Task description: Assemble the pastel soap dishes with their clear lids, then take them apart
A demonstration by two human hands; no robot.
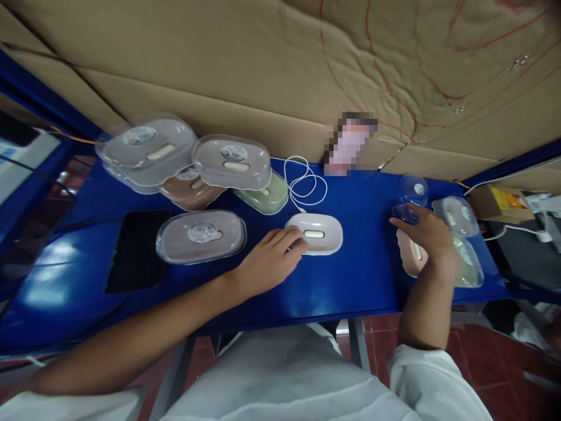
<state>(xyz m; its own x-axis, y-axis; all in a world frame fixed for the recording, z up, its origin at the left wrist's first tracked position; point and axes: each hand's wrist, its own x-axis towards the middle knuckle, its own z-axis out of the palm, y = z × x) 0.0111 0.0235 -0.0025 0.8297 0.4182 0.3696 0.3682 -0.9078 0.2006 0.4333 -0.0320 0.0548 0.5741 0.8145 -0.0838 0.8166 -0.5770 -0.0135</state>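
Note:
In front of me a white oval dish (pixel 326 242) lies uncovered, with a pale elongated bar at its middle. My left hand (pixel 280 248) has its curled fingers on the dish's left edge. Over on the right, my right hand (pixel 427 231) reaches above a pinkish oval dish (pixel 409 257). A clear plastic lid (pixel 404 214) shows between its thumb and index finger; the other fingers are partly hidden. Just behind that hand is another clear lid (pixel 413 190) with a round label.
Lidded oval boxes (pixel 232 161) are piled at the back left, and one lidded box (pixel 201 235) lies beside a black flat panel (pixel 135 251). A white cable (pixel 307 181) coils behind the white dish. More lidded boxes (pixel 458 216) stand right. Cardboard (pixel 219 70) walls the back.

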